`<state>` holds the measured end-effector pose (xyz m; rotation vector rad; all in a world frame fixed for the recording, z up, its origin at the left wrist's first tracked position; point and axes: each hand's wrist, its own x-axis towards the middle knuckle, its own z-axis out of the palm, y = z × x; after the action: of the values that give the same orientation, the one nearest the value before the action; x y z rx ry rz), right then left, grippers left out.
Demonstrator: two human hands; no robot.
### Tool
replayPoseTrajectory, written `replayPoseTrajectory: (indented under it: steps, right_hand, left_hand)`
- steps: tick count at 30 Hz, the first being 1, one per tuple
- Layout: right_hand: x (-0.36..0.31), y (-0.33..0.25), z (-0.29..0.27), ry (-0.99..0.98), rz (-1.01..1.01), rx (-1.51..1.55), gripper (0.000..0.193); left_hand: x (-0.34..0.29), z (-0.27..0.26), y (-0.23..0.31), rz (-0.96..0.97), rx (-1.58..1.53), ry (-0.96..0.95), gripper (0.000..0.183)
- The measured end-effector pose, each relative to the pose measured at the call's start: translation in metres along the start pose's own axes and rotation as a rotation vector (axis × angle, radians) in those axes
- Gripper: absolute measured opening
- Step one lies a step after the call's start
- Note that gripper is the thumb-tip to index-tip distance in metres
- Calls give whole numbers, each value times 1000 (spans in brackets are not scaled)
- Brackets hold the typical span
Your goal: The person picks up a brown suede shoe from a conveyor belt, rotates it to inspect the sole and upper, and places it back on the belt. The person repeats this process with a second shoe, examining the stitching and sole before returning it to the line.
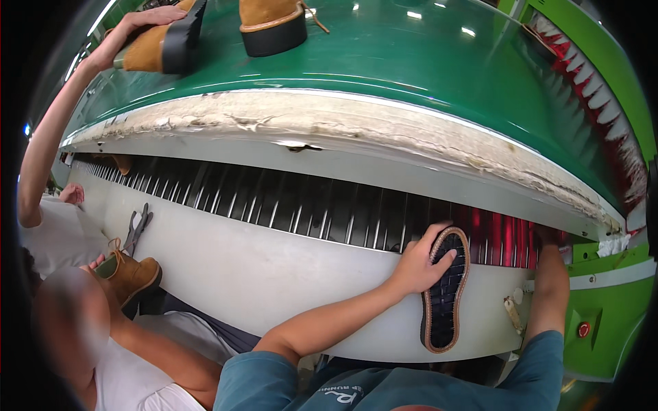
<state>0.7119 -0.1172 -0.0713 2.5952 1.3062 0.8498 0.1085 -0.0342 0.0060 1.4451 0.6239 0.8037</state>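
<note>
Beyond your hands, a glossy green conveyor deck (411,65) spans the upper view, its front edge pale and ragged. Nearer you, a smooth white table (301,267) runs below your left hand (417,268) and off to its left. Between deck and table lies a bed of dark metal rollers (295,209), glowing red just past your left hand. To the right of your right hand (548,236) stands a bright green machine housing (610,294); above it is a red-lit opening with a white fringe (589,82).

Left of your hands, a co-worker in white (154,366) sits close by, a tan lace-up boot (133,279) near them. Farther off, another co-worker's hand (154,17) rests on a tan boot on the deck (140,55). Your left hand grips a black shoe sole (447,291) with a tan stitched rim, thumb across its face, upright over the table. A dark-handled tool (139,226) lies well left of it; a red button (583,329) sits right of your right arm.

Your right hand is dim beneath the deck's edge, so you cannot tell whether it holds anything. Your left fingers are mostly behind the sole. The top edge cuts off another boot (274,31) beyond your hands.
</note>
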Motion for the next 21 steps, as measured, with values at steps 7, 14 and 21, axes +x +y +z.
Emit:
replayPoseTrajectory:
  steps: [7,14,21]
  right_hand:
    - [1,4,-4,2,-23,133,48]
    - [0,-15,-51,-48,22,1183,48]
    - [-169,-158,-284,-919,527,2237,58]
  left_hand:
    - [-1,6,-6,80,83,27,57]
    - [7,21,1,143,61,-35,56]
    - [-1,-9,-17,204,423,-34,57]
